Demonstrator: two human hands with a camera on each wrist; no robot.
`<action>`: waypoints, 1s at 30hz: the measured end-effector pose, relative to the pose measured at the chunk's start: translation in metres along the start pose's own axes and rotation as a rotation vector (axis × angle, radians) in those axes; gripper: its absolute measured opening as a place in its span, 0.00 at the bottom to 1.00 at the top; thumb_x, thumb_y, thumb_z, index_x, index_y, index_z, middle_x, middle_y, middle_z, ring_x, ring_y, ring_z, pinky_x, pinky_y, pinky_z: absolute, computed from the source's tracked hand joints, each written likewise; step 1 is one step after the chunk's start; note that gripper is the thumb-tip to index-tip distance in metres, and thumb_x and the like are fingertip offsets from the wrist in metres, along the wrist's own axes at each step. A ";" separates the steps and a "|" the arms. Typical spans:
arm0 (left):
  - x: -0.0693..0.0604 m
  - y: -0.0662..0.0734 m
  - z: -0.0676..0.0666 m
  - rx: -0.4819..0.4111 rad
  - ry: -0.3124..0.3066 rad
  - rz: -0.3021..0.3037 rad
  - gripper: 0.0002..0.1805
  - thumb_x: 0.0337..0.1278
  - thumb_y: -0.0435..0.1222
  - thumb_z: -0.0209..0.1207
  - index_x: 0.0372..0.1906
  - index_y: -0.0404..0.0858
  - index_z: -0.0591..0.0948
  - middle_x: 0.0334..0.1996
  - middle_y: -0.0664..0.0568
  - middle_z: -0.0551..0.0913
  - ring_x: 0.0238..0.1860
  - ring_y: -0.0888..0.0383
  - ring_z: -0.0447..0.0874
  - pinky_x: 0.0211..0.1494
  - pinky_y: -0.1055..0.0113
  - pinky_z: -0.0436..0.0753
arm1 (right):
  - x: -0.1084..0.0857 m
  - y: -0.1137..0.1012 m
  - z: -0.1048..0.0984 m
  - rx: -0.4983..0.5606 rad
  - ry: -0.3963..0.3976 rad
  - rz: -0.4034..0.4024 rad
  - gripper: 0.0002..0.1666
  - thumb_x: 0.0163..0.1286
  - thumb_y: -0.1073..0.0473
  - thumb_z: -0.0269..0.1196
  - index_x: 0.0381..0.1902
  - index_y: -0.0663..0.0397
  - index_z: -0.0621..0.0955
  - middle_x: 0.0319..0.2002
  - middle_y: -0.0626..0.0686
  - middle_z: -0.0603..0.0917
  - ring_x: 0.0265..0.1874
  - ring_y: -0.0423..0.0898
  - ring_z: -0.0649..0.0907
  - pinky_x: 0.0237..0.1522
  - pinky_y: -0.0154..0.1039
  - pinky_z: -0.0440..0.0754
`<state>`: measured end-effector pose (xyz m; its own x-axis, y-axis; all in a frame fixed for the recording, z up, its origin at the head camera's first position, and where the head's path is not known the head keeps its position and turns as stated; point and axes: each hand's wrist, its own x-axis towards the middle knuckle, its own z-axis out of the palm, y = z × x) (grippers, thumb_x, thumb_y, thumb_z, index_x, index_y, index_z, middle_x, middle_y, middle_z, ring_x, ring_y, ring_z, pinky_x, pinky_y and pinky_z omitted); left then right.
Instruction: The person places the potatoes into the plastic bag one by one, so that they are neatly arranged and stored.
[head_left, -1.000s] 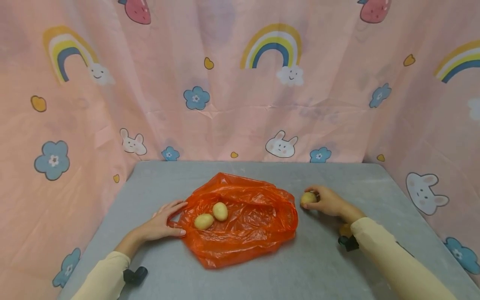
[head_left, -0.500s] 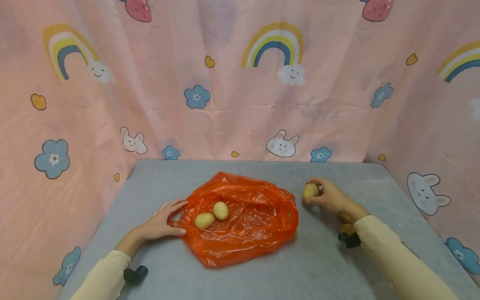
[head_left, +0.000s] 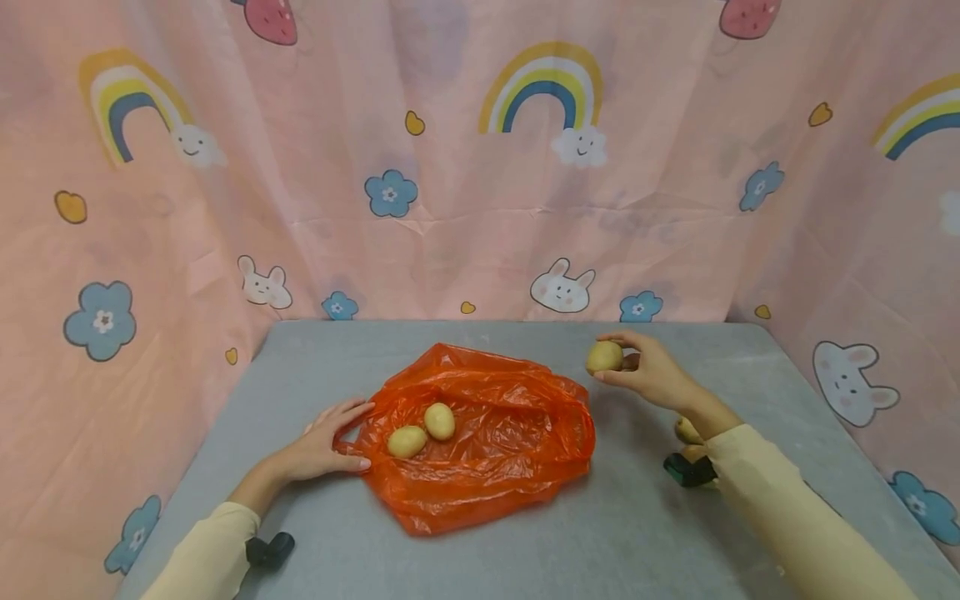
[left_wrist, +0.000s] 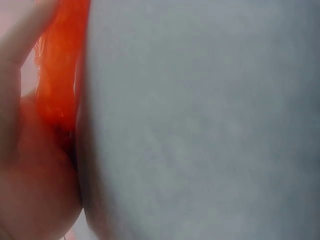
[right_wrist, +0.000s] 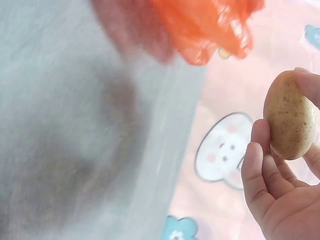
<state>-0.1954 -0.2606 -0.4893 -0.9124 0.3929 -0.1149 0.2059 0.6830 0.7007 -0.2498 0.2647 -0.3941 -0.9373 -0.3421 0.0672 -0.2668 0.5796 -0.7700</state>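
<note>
An orange plastic bag [head_left: 480, 492] lies spread on the table with its mouth gaping toward the right. Two potatoes, one oval [head_left: 407, 442] and one beside it [head_left: 439, 422], rest in its left part. My left hand [head_left: 322, 446] touches the bag's left edge, fingers and thumb spread and fairly straight; in the left wrist view, orange plastic [left_wrist: 62, 65] shows beside the hand. Above the table, right of the bag's far corner, my right hand [head_left: 648, 371] pinches another potato [right_wrist: 290, 115] between thumb and fingers.
More potatoes [head_left: 686, 430] lie on the grey table [head_left: 540, 558] under my right wrist, partly hidden by the sleeve and the black wrist camera [head_left: 688, 471]. A pink printed curtain [head_left: 465, 250] hangs behind the table and along both sides.
My right hand has lifted the potato off the table, first slightly right, then up and left toward the bag. The left hand and the bag stay in place.
</note>
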 end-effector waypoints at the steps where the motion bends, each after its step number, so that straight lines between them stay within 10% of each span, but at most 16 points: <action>1: 0.000 0.000 0.000 -0.001 0.000 -0.001 0.49 0.51 0.53 0.71 0.78 0.48 0.64 0.80 0.42 0.54 0.79 0.32 0.43 0.69 0.20 0.41 | 0.000 -0.003 0.001 0.006 -0.001 -0.003 0.35 0.66 0.59 0.71 0.67 0.67 0.72 0.59 0.69 0.78 0.39 0.52 0.85 0.39 0.29 0.84; 30: 0.000 0.001 0.000 -0.010 -0.005 -0.011 0.49 0.52 0.52 0.71 0.78 0.49 0.63 0.80 0.43 0.54 0.79 0.32 0.43 0.69 0.21 0.41 | 0.008 -0.052 0.047 -0.015 -0.103 -0.108 0.33 0.64 0.58 0.73 0.64 0.61 0.76 0.51 0.61 0.83 0.33 0.45 0.81 0.37 0.36 0.81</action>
<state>-0.1948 -0.2603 -0.4886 -0.9129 0.3884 -0.1260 0.1921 0.6809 0.7067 -0.2326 0.1969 -0.3833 -0.8751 -0.4768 0.0829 -0.3689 0.5463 -0.7520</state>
